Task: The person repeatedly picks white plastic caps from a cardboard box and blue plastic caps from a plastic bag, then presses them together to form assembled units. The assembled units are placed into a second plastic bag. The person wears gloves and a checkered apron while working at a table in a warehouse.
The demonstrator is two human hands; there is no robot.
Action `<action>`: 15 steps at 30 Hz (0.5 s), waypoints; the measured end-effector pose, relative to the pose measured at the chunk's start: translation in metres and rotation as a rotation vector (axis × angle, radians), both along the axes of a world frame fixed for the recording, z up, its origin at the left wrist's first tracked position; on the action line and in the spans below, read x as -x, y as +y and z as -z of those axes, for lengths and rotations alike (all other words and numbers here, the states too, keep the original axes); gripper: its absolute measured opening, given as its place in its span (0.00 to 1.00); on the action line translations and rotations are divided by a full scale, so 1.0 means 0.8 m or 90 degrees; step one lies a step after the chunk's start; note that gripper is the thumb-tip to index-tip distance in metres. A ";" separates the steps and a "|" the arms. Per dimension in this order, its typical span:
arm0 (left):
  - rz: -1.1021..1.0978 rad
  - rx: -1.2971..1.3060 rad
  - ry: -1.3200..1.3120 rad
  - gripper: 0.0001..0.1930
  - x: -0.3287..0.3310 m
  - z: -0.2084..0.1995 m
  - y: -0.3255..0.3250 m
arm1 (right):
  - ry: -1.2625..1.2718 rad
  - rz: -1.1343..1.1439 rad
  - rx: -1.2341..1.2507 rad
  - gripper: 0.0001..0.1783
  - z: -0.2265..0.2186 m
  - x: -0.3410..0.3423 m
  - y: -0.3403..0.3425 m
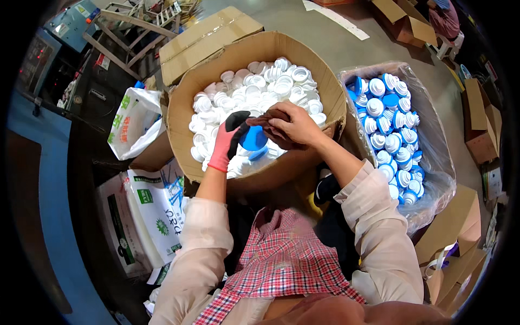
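Note:
My left hand (227, 140) wears a pink glove with black fingers. Its thumb and fingers are spread apart, and the fingertips meet the edge of a dark brown, crumpled, cloth-like piece (278, 130). My bare right hand (296, 123) is closed on that piece; its exact kind is hard to make out. Just below, between the hands, shows a round blue cap (253, 139), with another blue part (258, 154) beneath it. Whether my left hand touches the cap I cannot tell. Under both hands, a large cardboard box (176, 116) holds many white plastic parts (246, 89), round and flanged.
At the right, a plastic-lined box (441, 173) holds white stepped parts with blue caps (401, 143). A white bag (135, 122) and printed sacks (154, 211) lie left. Cardboard boxes (482, 122) stand far right, near a seated person (445, 20). A wooden frame (132, 40) stands behind left.

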State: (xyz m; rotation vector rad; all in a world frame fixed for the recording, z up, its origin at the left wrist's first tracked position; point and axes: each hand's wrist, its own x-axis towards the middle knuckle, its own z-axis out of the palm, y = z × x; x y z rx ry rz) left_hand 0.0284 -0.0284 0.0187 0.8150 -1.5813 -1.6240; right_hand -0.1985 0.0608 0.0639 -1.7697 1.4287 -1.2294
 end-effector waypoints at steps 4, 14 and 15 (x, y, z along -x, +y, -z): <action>-0.038 0.101 0.068 0.16 0.023 -0.038 0.022 | -0.304 -0.091 -0.130 0.18 -0.014 -0.010 -0.002; 0.018 0.468 -0.085 0.20 0.045 0.007 0.026 | -0.037 -0.017 0.153 0.17 -0.037 -0.067 0.007; -0.001 0.633 -0.221 0.22 0.047 -0.012 0.031 | -0.027 0.005 0.205 0.16 -0.033 -0.070 0.007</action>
